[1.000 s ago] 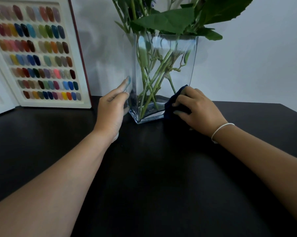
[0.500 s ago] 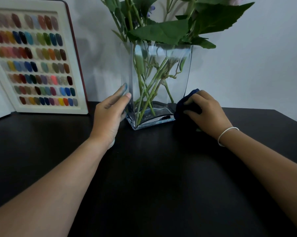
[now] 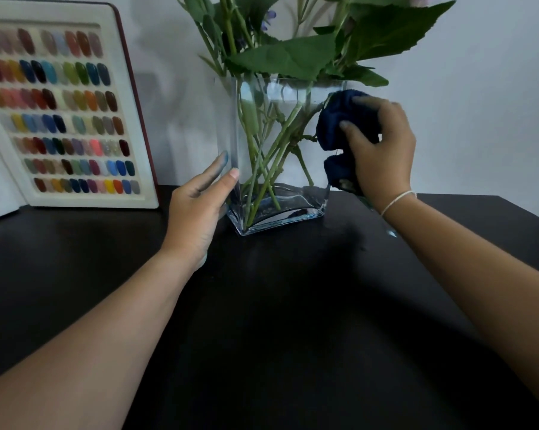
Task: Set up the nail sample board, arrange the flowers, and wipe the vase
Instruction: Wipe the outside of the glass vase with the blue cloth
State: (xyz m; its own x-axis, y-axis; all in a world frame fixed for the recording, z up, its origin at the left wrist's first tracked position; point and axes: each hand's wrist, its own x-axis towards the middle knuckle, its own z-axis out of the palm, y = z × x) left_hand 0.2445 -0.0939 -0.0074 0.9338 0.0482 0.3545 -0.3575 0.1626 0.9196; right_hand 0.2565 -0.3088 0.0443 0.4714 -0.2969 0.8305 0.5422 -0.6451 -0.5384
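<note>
Sliding up from the base a second ago, your right hand now presses the bunched dark blue cloth against the glass vase just below its rim. That grip is closed on the cloth. Your left hand stays open, flat against the opposite lower corner. Judging by this, wiping is underway; flowers and nail sample board stand ready on the worktop.

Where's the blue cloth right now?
The blue cloth is bunched in the right hand, pressed against the glass vase's upper right side.
</note>
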